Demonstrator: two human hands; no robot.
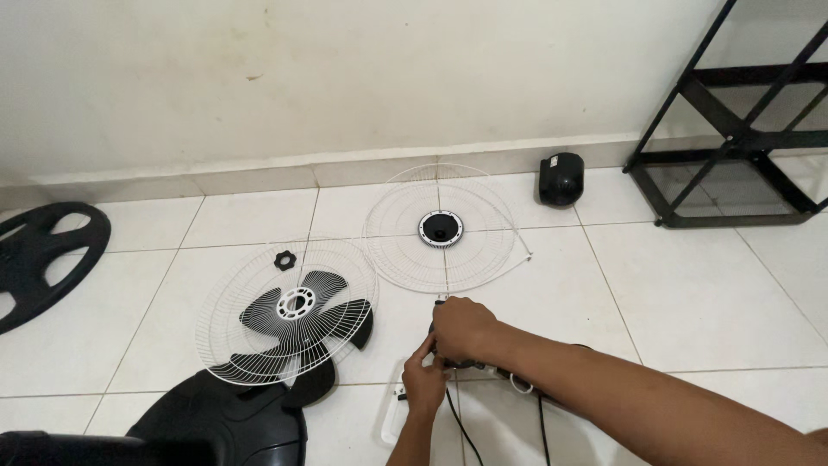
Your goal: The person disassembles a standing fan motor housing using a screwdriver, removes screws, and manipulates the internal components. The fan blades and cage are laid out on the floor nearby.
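Both of my hands meet low in the middle of the head view over a small black fan part (442, 352). My right hand (463, 329) lies on top of it with fingers curled. My left hand (424, 380) pinches at its left side from below. A white piece (392, 406) sits under my left hand, and black cables (457, 423) run toward me. What exactly each hand grips is hidden by the fingers.
A white wire grille (285, 311) rests over black fan blades (341, 332) to the left, with a black nut (285, 260) beside it. A second white grille (442, 229) lies farther off. Black motor housing (561, 179) by the wall, black base (43, 259) far left, black rack (733, 147) right.
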